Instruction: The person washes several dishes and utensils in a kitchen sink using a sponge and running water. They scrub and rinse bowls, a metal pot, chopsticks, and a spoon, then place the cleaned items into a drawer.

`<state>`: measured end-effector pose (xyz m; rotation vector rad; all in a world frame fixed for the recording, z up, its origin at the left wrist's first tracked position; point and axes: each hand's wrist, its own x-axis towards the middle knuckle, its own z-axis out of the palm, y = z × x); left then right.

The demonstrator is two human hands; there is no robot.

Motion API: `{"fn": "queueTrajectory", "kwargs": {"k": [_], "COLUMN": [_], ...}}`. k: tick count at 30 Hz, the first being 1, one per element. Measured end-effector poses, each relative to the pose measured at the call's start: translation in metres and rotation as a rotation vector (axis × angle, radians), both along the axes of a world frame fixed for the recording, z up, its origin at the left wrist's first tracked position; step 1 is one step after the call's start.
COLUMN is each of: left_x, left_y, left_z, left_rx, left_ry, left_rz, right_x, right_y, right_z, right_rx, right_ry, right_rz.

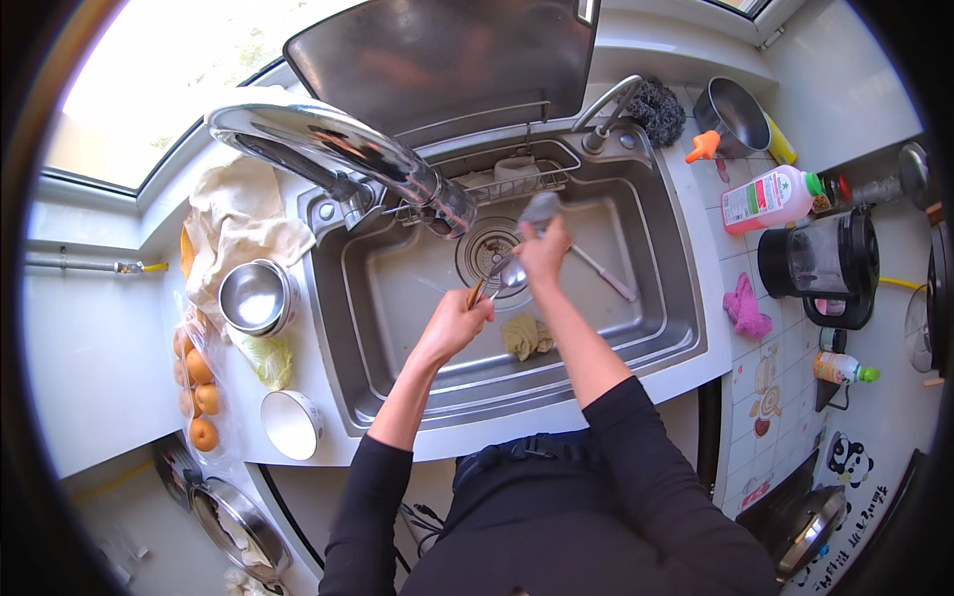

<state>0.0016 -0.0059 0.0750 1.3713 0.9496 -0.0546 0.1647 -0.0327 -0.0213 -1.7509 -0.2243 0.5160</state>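
Note:
Over the steel sink (402, 313), my left hand (458, 320) grips several utensils by their handles, among them a metal spoon (513, 274) whose bowl points up and right. My right hand (542, 249), blurred, holds a grey cloth or scrubber (540, 208) to the right of the spoon and above the drain (488, 246). A yellowish-green cloth (522, 335) lies crumpled on the sink floor between my forearms. A utensil with a pink handle (615, 284) rests on the sink floor to the right.
A chrome faucet (387, 164) arches over the sink's left part. Stacked metal bowls (253, 298), a white bowl (289, 426) and bagged round fruit (200, 366) stand left. A wire rack (563, 177) hangs at the back. To the right are a pink-liquid bottle (768, 200), a pot (734, 115) and a blender jug (816, 261).

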Motion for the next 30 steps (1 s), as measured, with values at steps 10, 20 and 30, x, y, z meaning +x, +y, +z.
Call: {"fn": "queueTrajectory", "kwargs": {"k": [10,20,30], "left_x": [-0.017,-0.045,-0.03], "left_y": [0.032,0.05,0.055], "left_z": [-0.008,-0.04,-0.051], "left_rx": [-0.136,-0.074,-0.138], "left_ry": [-0.084,-0.006,-0.115], "left_rz": [0.102,0.296,0.363], "right_x": [0.073,-0.074,-0.087], "right_y": [-0.067,0.095,0.048], "right_z": [-0.017,0.097,0.08], "right_rx": [-0.547,0.286,0.224], "right_ry": [-0.331,-0.699,-0.642], "right_rz": [0.728,0.792,0.696]}}
